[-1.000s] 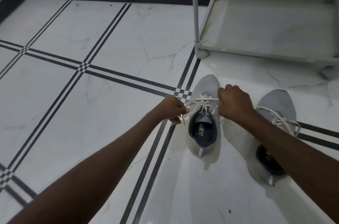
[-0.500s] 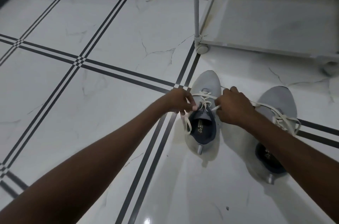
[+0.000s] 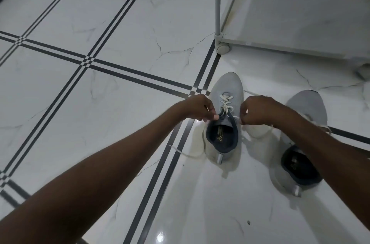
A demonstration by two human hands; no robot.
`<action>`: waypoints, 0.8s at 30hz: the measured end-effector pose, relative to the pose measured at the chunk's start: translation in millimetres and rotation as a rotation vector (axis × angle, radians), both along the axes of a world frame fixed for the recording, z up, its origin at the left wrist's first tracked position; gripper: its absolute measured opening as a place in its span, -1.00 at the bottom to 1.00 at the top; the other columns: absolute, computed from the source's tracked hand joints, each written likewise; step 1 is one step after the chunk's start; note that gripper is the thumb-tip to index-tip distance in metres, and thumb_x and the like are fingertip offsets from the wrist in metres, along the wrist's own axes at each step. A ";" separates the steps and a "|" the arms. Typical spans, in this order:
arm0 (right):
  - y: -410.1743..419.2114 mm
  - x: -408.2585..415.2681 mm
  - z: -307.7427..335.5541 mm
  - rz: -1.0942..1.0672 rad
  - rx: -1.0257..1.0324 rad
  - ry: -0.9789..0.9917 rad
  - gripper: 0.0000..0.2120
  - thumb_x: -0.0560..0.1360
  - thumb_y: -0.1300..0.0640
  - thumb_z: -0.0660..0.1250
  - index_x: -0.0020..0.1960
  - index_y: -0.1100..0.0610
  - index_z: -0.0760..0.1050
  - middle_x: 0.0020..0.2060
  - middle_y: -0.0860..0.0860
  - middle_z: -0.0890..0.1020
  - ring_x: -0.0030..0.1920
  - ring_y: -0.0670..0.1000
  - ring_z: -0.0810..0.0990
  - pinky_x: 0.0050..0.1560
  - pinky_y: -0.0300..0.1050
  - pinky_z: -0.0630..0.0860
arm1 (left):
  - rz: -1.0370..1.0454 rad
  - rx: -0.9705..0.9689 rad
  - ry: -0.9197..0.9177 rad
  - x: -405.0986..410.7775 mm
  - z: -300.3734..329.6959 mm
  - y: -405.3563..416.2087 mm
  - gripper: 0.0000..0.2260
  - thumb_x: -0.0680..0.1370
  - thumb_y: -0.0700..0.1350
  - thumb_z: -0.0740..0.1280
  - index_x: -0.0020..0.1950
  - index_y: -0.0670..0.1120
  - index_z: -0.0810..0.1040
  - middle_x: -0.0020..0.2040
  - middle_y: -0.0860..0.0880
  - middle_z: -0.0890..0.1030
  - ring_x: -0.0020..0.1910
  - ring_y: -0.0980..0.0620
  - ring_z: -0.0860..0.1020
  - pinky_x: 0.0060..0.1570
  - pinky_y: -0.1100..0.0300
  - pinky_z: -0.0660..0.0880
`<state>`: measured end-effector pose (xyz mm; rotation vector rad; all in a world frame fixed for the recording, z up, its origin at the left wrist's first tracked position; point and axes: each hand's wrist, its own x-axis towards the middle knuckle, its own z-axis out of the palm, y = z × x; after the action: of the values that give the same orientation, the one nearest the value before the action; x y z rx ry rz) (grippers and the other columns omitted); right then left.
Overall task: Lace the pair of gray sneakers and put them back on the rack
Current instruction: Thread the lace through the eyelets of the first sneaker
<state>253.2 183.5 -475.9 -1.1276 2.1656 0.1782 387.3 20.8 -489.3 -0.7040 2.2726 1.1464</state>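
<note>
Marble floor (image 3: 124, 47) carries two sneakers (image 3: 225, 121) before the rack (image 3: 300, 23). Left hand (image 3: 197, 108) and right hand (image 3: 258, 110) each pinch the lace (image 3: 225, 103) beside the left sneaker's collar.

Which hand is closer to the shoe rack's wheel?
Left. The left hand sits below the wheel, slightly left; the right hand is below and farther right, though only slightly farther.

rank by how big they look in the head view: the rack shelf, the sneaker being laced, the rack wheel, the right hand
1. Rack shelf, largest, though cut off by the frame.
2. Sneaker being laced.
3. Right hand, smaller than the sneaker.
4. Rack wheel, smallest.
</note>
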 end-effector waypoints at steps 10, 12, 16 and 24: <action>19.3 10.4 -38.7 -0.859 -0.213 -1.008 -0.81 0.47 0.15 0.17 -0.31 0.14 0.37 -0.56 -0.04 0.17 -0.60 -0.08 0.06 -0.55 -0.34 0.05 | 0.200 0.131 0.071 13.8 1.4 -4.2 -0.82 0.47 -0.21 0.49 -0.02 -0.30 0.65 -0.22 -0.22 0.68 -0.31 -0.03 0.62 -0.23 0.19 0.61; 28.6 5.4 -43.9 -0.774 -0.223 -1.053 -0.70 0.58 0.06 0.19 -0.28 0.16 0.40 -0.53 -0.05 0.14 -0.57 -0.10 0.05 -0.56 -0.32 0.03 | 0.216 0.114 0.082 17.2 -0.7 -5.9 -0.83 0.46 -0.24 0.50 -0.04 -0.32 0.65 -0.21 -0.27 0.68 -0.30 -0.03 0.62 -0.23 0.22 0.61; 39.9 -8.3 -47.9 -0.583 -0.218 -0.747 -0.63 0.58 0.02 0.28 -0.32 0.20 0.50 -0.56 -0.01 0.21 -0.59 -0.07 0.12 -0.53 -0.31 0.13 | 0.170 -0.142 0.003 36.0 -12.3 -18.9 -0.95 0.45 -0.25 0.50 -0.18 -0.21 0.67 -0.41 0.01 0.61 -0.45 0.15 0.55 -0.30 0.27 0.50; 38.4 -19.7 -43.5 -0.424 -0.189 -0.463 -0.62 0.53 -0.03 0.34 -0.39 0.14 0.55 -0.67 -0.07 0.33 -0.68 -0.04 0.24 -0.49 -0.25 0.28 | 0.049 -0.139 -0.151 35.6 -8.1 -29.4 -0.95 0.48 -0.24 0.47 -0.08 -0.17 0.71 -0.21 -0.13 0.69 -0.29 0.06 0.59 -0.12 0.19 0.60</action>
<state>233.4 221.8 -519.4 -0.6917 1.9643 -0.4420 423.0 -8.6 -497.4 -0.8735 2.2331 0.9304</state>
